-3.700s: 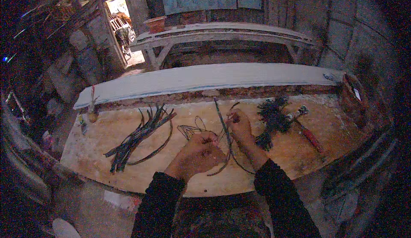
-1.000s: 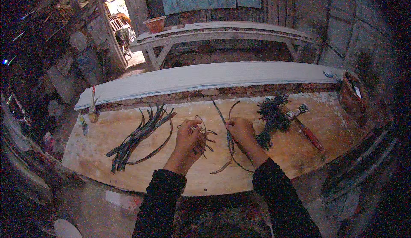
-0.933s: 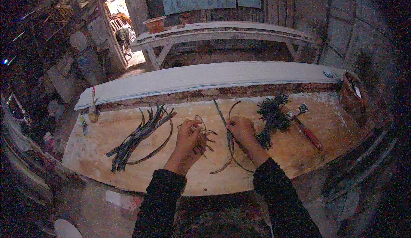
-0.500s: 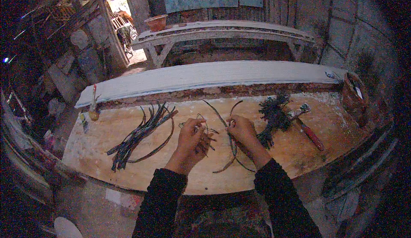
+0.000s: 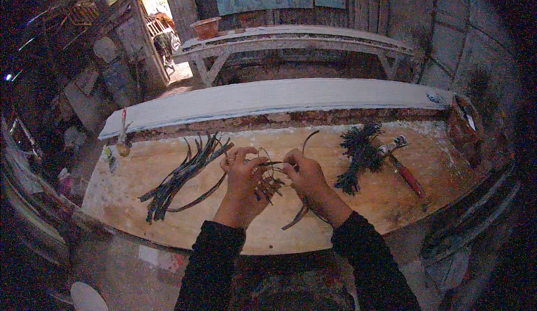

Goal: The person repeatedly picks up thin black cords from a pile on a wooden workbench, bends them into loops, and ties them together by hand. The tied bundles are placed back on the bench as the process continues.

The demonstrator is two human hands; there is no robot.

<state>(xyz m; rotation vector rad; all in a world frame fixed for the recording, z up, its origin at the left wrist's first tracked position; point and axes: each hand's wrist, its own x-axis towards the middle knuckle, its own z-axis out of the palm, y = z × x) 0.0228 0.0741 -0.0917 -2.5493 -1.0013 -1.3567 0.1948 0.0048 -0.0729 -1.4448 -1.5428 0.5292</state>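
Note:
My left hand (image 5: 241, 174) is closed around a small cluster of short dark strips (image 5: 268, 188), with a thin wire-like loop standing up beside its fingers. Close by, my right hand (image 5: 309, 181) pinches a dark strip (image 5: 272, 164) that spans the gap between both hands. Under the right hand another dark strip (image 5: 296, 217) lies on the board, partly covered by it. Left of my hands rests a loose bundle of long dark strips (image 5: 184, 176). To the right sits a bunch of dark, curly-ended strips (image 5: 359, 157).
A red-handled tool (image 5: 409, 179) with a whitish metal head lies on the wooden board (image 5: 257, 235). A brush (image 5: 123, 137) stands at the left. Behind runs a long white slab (image 5: 268, 95); a brown pot (image 5: 465, 118) is at the right. A trestle bench (image 5: 291, 41) stands farther back.
My right hand has moved left, close to my left hand, with a strip from the crossed pair in its fingers. The left hand's upper fingers have lifted and spread somewhat.

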